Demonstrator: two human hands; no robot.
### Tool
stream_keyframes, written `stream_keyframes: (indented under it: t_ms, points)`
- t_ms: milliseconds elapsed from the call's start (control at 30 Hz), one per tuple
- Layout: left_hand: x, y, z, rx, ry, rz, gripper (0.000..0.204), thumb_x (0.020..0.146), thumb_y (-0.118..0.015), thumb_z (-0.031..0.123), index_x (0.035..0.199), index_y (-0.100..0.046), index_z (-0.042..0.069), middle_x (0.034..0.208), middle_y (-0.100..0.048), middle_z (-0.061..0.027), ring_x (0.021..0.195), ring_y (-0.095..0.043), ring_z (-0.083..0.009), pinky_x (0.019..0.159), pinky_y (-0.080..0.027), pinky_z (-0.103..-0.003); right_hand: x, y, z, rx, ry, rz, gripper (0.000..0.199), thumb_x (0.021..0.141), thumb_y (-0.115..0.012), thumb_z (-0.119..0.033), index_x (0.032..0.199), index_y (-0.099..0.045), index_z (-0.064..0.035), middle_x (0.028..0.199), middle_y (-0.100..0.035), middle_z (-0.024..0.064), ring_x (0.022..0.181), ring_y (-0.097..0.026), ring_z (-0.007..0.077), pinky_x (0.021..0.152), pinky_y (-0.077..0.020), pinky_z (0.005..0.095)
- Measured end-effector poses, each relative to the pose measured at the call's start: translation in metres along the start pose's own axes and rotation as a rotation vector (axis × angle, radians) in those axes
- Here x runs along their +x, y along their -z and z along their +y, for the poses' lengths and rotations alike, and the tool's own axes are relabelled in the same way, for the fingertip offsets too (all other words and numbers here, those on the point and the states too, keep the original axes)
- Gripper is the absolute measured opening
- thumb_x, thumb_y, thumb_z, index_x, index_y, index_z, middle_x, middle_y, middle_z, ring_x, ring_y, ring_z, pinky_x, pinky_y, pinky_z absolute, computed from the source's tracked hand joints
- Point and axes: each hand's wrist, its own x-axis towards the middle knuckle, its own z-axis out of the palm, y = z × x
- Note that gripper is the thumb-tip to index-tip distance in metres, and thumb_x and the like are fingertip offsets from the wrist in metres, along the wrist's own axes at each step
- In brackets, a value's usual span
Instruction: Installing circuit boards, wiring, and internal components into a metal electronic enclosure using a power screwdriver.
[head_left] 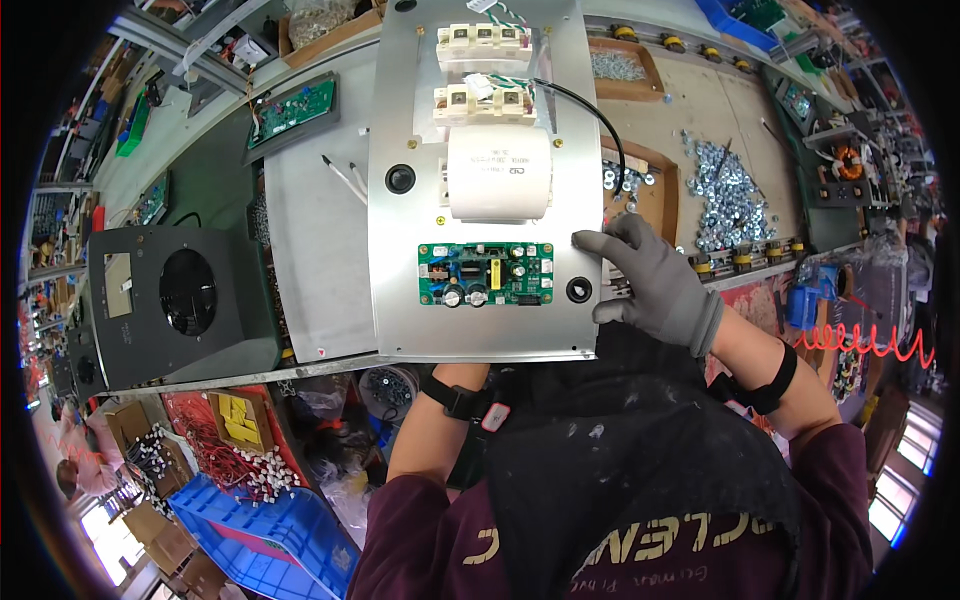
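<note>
While grasping metal plate with right hand, could snag black cable just beyond by tilting; cannot tell left hand's grip.

Mid-frame, a plate bears a circuit board below a cylinder, with two terminal blocks above. Loose hardware lies on the counter at right; a bin sits lower left.

Gray-gloved right hand grips metal plate at right edge; plate bears green circuit board, white cylinder.
</note>
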Motion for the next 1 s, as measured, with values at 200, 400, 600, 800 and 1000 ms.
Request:
stream_keyframes:
  t_ms: [200, 400, 600, 800, 1000]
  points:
    - [-0.007, 0.0, 0.007, -0.012, -0.012, -0.018, 0.029, 0.09, -0.056, 0.014, 0.117, -0.056, 0.002, 0.097, -0.063, -0.0071, 0.089, -0.06, -0.0215, 0.079, -0.048, -0.038, 0.006, 0.003, -0.002, -0.034, 0.012, 0.006, 0.082, 0.057, -0.083, -0.025, 0.129, -0.046, -0.0181, 0.111, -0.048, 0.0105, 0.105, -0.051, 0.0287, 0.088, -0.0461, 0.0379]
    - [-0.012, 0.003, 0.009, -0.008, -0.009, -0.015, 0.029, 0.09, -0.056, 0.014, 0.117, -0.055, 0.002, 0.099, -0.063, -0.0073, 0.091, -0.059, -0.0217, 0.08, -0.048, -0.038, 0.008, 0.004, -0.004, -0.042, -0.018, -0.027, 0.081, 0.055, -0.083, -0.026, 0.127, -0.047, -0.0179, 0.111, -0.048, 0.0094, 0.103, -0.053, 0.0286, 0.087, -0.047, 0.0378]
    - [-0.012, 0.003, 0.01, -0.012, -0.011, -0.019, 0.03, 0.09, -0.056, 0.014, 0.118, -0.055, 0.002, 0.101, -0.062, -0.0076, 0.093, -0.059, -0.0219, 0.081, -0.047, -0.038, 0.01, 0.001, 0.002, -0.032, -0.031, -0.024, 0.082, 0.054, -0.083, -0.031, 0.127, -0.047, -0.0179, 0.111, -0.049, 0.0087, 0.103, -0.054, 0.0285, 0.085, -0.0481, 0.038]
    - [-0.011, 0.008, 0.009, -0.017, -0.008, -0.017, 0.031, 0.09, -0.057, 0.014, 0.118, -0.055, 0.002, 0.103, -0.062, -0.0078, 0.095, -0.058, -0.0221, 0.083, -0.047, -0.038, 0.012, -0.004, 0.013, 0.018, 0.035, -0.016, 0.082, 0.056, -0.081, -0.034, 0.128, -0.045, -0.0185, 0.111, -0.05, 0.0085, 0.105, -0.054, 0.0284, 0.086, -0.0475, 0.0384]
    - [-0.014, 0.011, 0.01, -0.007, 0.003, -0.006, 0.032, 0.09, -0.057, 0.014, 0.119, -0.054, 0.002, 0.104, -0.062, -0.008, 0.097, -0.058, -0.0222, 0.084, -0.047, -0.038, 0.012, 0.0, 0.012, -0.05, 0.038, -0.063, 0.081, 0.058, -0.08, -0.036, 0.129, -0.043, -0.0183, 0.113, -0.051, 0.0083, 0.107, -0.054, 0.0291, 0.088, -0.0459, 0.0385]
